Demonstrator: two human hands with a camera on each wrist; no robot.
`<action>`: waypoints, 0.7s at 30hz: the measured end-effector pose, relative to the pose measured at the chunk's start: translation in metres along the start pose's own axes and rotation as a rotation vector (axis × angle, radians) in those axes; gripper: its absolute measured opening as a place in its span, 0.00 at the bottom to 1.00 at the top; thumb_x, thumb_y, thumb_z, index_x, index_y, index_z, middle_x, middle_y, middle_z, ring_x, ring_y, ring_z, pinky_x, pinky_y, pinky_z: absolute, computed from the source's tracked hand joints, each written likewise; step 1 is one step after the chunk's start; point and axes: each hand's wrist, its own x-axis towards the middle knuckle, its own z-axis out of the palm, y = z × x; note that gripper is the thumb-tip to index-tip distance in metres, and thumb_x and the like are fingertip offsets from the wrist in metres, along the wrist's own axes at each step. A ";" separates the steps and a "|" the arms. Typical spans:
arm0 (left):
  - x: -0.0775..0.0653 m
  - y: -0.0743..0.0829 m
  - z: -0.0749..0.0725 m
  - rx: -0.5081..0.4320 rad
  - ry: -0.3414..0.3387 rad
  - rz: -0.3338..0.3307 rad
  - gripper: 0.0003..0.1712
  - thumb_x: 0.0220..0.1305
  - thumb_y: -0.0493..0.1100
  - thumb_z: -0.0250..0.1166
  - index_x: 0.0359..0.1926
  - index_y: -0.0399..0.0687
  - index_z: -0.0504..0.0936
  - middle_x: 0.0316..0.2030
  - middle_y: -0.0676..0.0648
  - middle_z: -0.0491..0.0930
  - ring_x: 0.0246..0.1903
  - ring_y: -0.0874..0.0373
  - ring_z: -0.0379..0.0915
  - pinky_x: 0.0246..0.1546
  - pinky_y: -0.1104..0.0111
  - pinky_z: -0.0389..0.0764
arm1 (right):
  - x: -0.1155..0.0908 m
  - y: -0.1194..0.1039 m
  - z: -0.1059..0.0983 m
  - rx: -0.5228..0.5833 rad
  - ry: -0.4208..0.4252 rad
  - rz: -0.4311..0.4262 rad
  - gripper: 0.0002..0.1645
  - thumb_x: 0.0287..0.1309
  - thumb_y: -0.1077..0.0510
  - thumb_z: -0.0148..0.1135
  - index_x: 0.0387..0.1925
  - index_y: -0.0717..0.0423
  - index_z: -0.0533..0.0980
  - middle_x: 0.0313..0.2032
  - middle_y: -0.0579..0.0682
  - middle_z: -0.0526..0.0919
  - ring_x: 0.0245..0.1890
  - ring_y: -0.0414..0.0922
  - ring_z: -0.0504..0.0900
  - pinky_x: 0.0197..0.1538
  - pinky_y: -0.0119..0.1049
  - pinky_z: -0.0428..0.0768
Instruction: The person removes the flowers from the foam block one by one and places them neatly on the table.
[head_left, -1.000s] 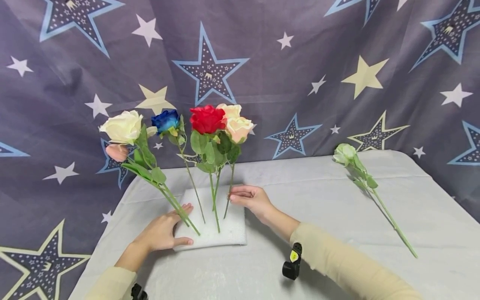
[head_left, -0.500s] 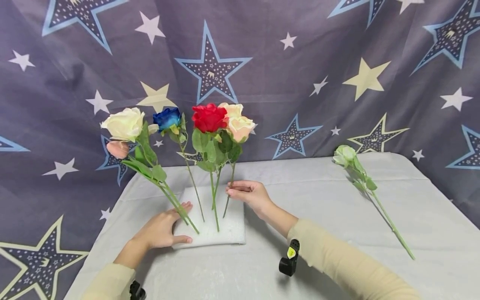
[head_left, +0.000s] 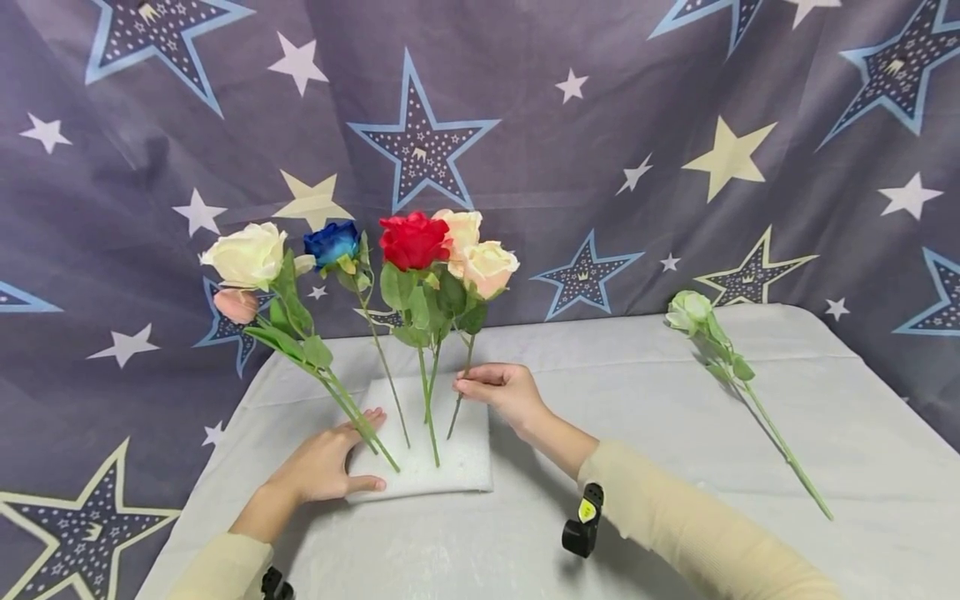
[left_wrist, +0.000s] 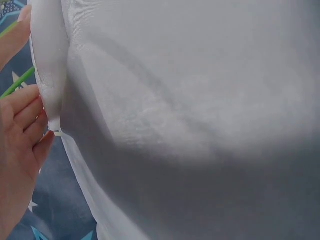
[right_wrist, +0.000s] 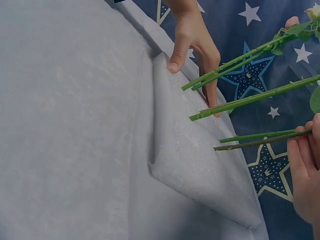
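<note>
My right hand (head_left: 504,398) pinches the thin stem of a pale peach rose (head_left: 489,268) at the foam's right side. That stem's lower end meets a white foam block (head_left: 457,471); in the right wrist view the stem (right_wrist: 255,144) touches its surface. My left hand (head_left: 318,462) rests on the foam's left side, thumb at the front and fingers stretched behind. Several flowers stand in the foam: a white rose (head_left: 247,254), a pink tulip-like bud (head_left: 236,306), a blue rose (head_left: 332,243), a red rose (head_left: 415,240) and another peach rose (head_left: 459,225), partly hidden.
A pale green rose (head_left: 690,311) lies on the grey-white tablecloth (head_left: 637,400) at the right, its stem slanting toward the front. Behind the table hangs a dark curtain (head_left: 525,167) with stars. The leaning white rose and bud reach over my left hand's side.
The front peach rose has swung rightward and turned its bloom, its stem leaning more to the right in my right hand's pinch. My left hand keeps its place on the foam.
</note>
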 end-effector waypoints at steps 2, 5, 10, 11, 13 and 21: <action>0.001 0.000 0.000 0.000 -0.002 0.001 0.55 0.43 0.73 0.64 0.66 0.45 0.66 0.63 0.40 0.69 0.60 0.41 0.68 0.60 0.49 0.70 | -0.001 -0.002 -0.001 -0.012 -0.006 -0.016 0.14 0.49 0.72 0.65 0.40 0.75 0.78 0.33 0.49 0.88 0.32 0.37 0.86 0.46 0.37 0.84; 0.002 0.001 -0.001 -0.004 0.000 0.006 0.55 0.43 0.73 0.65 0.66 0.44 0.67 0.63 0.40 0.69 0.61 0.42 0.68 0.60 0.49 0.70 | 0.000 -0.006 -0.003 -0.003 -0.011 -0.041 0.16 0.51 0.72 0.63 0.43 0.78 0.75 0.35 0.53 0.87 0.33 0.38 0.86 0.47 0.37 0.83; 0.002 0.002 -0.001 -0.004 0.002 0.004 0.55 0.43 0.73 0.65 0.65 0.44 0.68 0.63 0.41 0.69 0.60 0.42 0.68 0.60 0.50 0.70 | 0.000 -0.017 -0.011 0.022 -0.009 -0.058 0.18 0.52 0.72 0.62 0.45 0.79 0.74 0.35 0.54 0.87 0.35 0.40 0.87 0.47 0.38 0.83; 0.002 0.001 -0.001 -0.004 0.002 0.003 0.55 0.43 0.73 0.65 0.65 0.44 0.68 0.63 0.41 0.69 0.60 0.42 0.68 0.60 0.50 0.70 | 0.000 -0.018 -0.013 0.026 -0.010 -0.058 0.18 0.52 0.72 0.61 0.45 0.79 0.74 0.34 0.53 0.88 0.35 0.40 0.87 0.47 0.38 0.83; 0.002 0.001 -0.001 -0.004 0.002 0.003 0.55 0.43 0.73 0.65 0.65 0.44 0.68 0.63 0.41 0.69 0.60 0.42 0.68 0.60 0.50 0.70 | -0.001 -0.022 -0.018 0.033 -0.007 -0.056 0.18 0.53 0.72 0.61 0.46 0.80 0.73 0.32 0.51 0.88 0.35 0.41 0.87 0.48 0.39 0.83; 0.002 0.000 0.000 -0.003 0.011 0.018 0.54 0.43 0.73 0.65 0.65 0.44 0.68 0.63 0.42 0.69 0.60 0.42 0.69 0.60 0.51 0.71 | -0.008 -0.028 -0.045 0.051 0.024 -0.042 0.21 0.53 0.71 0.61 0.48 0.81 0.71 0.30 0.46 0.88 0.35 0.42 0.87 0.49 0.41 0.83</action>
